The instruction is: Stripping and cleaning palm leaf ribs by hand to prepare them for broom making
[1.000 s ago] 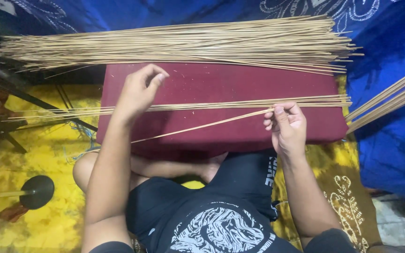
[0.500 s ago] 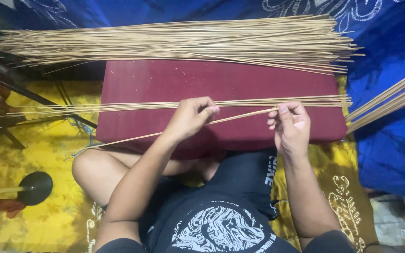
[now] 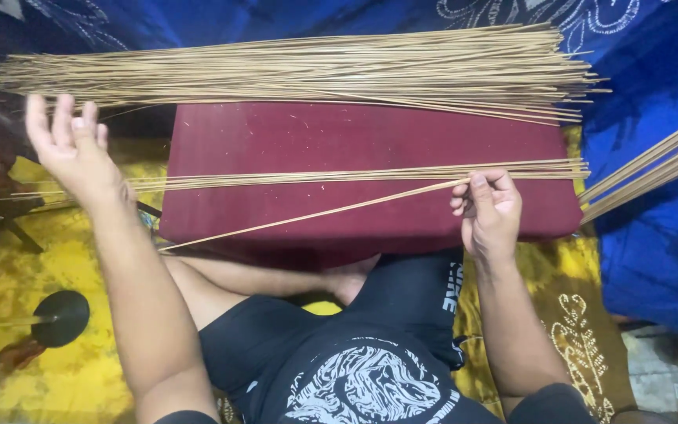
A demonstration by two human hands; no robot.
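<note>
A person is sitting cross-legged behind a maroon cushion (image 3: 355,149), seen from above. The right hand (image 3: 490,213) is resting at the cushion's near right edge, its fingers pinching one end of a single thin stick (image 3: 308,217). That stick is slanting across the cushion toward its near left corner. The left hand (image 3: 72,151) is hovering beyond the cushion's left edge, fingers spread and holding nothing. A small bundle of sticks (image 3: 370,176) is lying across the cushion's middle. A large pile of sticks (image 3: 300,72) is lying along its far edge.
</note>
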